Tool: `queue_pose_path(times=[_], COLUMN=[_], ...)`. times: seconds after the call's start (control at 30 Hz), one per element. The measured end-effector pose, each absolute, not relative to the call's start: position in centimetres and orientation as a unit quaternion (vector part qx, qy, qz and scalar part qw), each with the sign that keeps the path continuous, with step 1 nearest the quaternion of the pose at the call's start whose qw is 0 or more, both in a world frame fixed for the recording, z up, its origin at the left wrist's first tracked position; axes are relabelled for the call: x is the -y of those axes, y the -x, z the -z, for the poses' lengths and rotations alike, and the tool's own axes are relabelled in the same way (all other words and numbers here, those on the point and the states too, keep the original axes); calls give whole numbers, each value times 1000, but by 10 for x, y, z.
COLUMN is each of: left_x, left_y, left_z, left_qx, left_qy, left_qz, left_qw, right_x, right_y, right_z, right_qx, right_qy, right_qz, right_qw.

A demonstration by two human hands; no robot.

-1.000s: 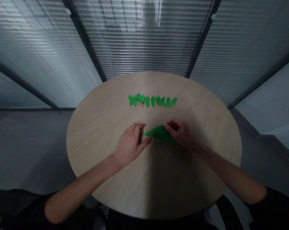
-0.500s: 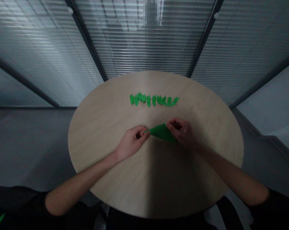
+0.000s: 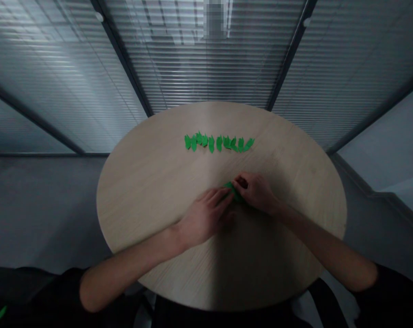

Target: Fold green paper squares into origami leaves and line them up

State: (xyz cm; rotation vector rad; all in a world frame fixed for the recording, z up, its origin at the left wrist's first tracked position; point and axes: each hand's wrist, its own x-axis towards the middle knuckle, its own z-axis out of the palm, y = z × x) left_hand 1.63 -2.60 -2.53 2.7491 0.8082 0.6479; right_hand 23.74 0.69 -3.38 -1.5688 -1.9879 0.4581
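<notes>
On the left, your black sleeve [image 3: 52, 291] leads to a bare forearm and your left hand [image 3: 204, 214], which reaches over the round wooden desk [image 3: 152, 205] with its fingers extended, their tips against the folded green paper [image 3: 231, 186]. You cannot tell whether that hand is gripping. The paper sits just right of the desk's middle, mostly hidden between your hands. Your right hand [image 3: 256, 191] is closed, its curled fingers pinching the paper from the right. Toward the far edge, well apart from both hands, small folded green paper pieces [image 3: 218, 143] lie in a row, running left to right and close together. Beyond the desk stands a glass partition with slatted blinds [image 3: 199, 59]
</notes>
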Motion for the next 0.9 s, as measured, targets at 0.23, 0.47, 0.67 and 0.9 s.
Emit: queue_pose_path(times=[0.23,0.47,0.67,0.9], left_x=[24,27,32,38], left_y=[-25,-28,-26,-26], left_z=[26,26,25,28], left_qx=[-286,-307,-303,-285], left_qy=[-935,-936,-939,-944], left_qz=[-181,-155,-150,-158], left_qw=[103,77,68,57], right_x=[-7,-7,-6,-7], right_y=[-237,-237,-237,-237], right_z=[35,35,35,33], right_qx=[750,753,749,750], right_qy=[586,583,587,586], right_qz=[-147,-154,-153,-159], right_qw=[268,264,265,264])
